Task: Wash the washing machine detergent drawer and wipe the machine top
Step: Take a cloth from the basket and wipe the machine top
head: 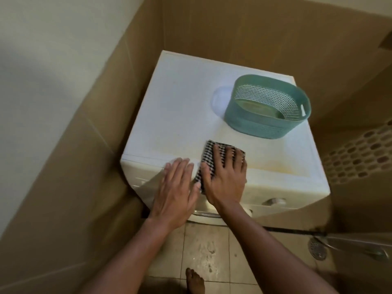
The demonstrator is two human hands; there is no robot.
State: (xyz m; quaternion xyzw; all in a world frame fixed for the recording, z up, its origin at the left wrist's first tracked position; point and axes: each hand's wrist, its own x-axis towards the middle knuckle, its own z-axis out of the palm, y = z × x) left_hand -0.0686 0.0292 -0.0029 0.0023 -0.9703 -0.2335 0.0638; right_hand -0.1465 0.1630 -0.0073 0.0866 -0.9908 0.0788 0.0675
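Machine top (182, 107) is wiped near its front edge — a checkered cloth (214, 153) is pressed flat under the spread right hand (226, 177); the left hand (176, 187) lies open beside, empty — likely steadying.

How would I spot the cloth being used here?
Find the white washing machine top between the tan walls. At its front edge, under the right hand, lies a folded black-and-white checked cloth. Unlike the teal plastic basket behind, it is flat and patterned.

two bare forearms, sleeveless, ringless left hand (175, 188) and right hand (226, 180), one bare foot (195, 281), no shoe
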